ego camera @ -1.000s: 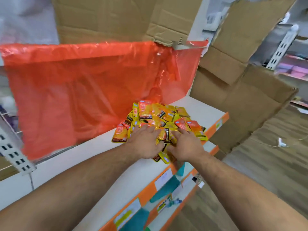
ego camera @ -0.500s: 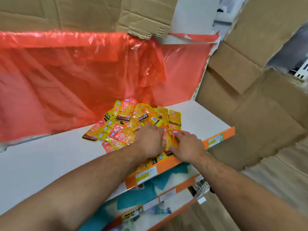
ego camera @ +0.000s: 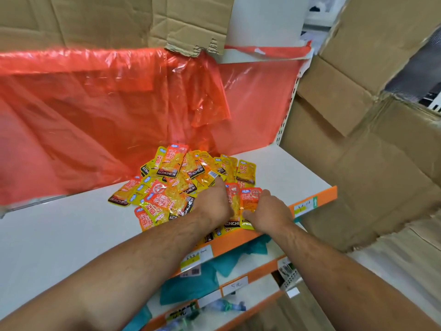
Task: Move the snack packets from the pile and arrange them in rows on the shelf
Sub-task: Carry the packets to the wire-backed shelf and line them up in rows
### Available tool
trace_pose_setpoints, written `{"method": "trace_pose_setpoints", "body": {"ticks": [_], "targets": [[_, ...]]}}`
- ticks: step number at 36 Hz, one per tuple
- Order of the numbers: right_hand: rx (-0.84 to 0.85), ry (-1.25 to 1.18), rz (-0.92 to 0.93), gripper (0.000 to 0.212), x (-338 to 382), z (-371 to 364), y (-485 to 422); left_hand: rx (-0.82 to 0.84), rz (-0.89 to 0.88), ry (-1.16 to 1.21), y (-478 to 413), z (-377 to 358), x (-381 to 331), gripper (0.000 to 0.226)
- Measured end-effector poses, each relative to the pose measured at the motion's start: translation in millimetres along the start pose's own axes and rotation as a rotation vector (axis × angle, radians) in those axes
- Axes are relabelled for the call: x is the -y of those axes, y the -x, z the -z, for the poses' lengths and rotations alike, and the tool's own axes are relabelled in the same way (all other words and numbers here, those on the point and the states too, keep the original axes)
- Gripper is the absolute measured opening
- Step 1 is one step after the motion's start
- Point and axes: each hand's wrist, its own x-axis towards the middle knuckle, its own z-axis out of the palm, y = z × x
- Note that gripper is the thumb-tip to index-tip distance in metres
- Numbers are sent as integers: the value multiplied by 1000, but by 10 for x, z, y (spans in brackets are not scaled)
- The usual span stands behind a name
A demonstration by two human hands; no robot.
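Shelf [ego camera: 71,235] front edge: left hand [ego camera: 212,206] flat on pile [ego camera: 181,177] (right hand [ego camera: 270,215] pinches packet [ego camera: 250,201]).

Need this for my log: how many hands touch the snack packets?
2. The left hand rests on the pile's near edge; the right hand pinches an orange packet beside it.

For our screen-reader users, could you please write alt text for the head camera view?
A person's right hand pinches one orange packet at the edge of a pile of yellow and orange snack packets on a white shelf, while the left hand rests on the pile. Red plastic hangs behind.
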Motion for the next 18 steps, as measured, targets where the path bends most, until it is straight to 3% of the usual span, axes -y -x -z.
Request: {"method": "trace_pose_setpoints", "body": {"ticks": [5,8,11,15,18], "targets": [[22,-254,-93,56,13,-15,-82,-18,76,69,-50,-33,27,57],[52,-388,-148,23,7,-29,-154,10,110,116,-64,-8,48,33],[13,-518,-189,11,-7,4,-192,32,138,211,-100,7,82,11],[-84,-770,-162,15,0,71,-169,-9,239,471,-120,27,152,30],[-68,-912,-127,10,66,116,-148,-29,323,647,-127,86,233,41]]}}
